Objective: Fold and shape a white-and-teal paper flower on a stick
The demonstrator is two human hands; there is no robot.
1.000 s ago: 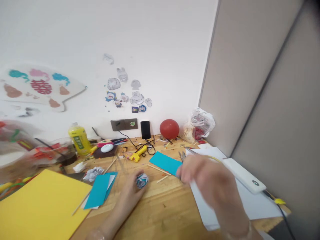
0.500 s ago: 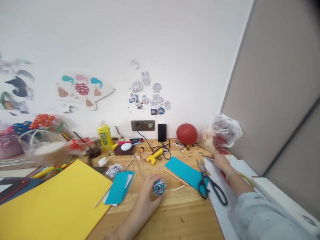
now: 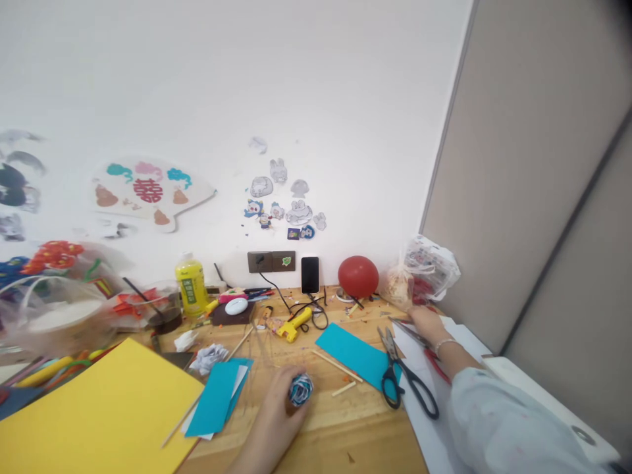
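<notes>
My left hand (image 3: 284, 408) is closed around a small rolled paper flower (image 3: 300, 390) in blue and white, low over the wooden table. At the right, my right hand (image 3: 424, 324) reaches over white paper sheets, beside a pointed metal tool (image 3: 411, 331) and a bag of small pieces (image 3: 399, 288); its fingers are too small and blurred to make out. Black-handled scissors (image 3: 397, 372) lie between my hands, partly on a blue paper strip (image 3: 353, 352). Near my left hand are more blue papers (image 3: 214, 398) and wooden sticks (image 3: 337, 366).
Yellow paper (image 3: 103, 411) covers the left front. Behind stand a yellow bottle (image 3: 191, 286), a yellow glue gun (image 3: 295, 325), a phone (image 3: 310, 274) and a red balloon (image 3: 358, 276). A white paper trimmer (image 3: 548, 408) lies at the right edge.
The whole view has shifted, so the table items appear lower and further left. My left hand still holds the flower. Red handles now show more clearly beside my right wrist.
</notes>
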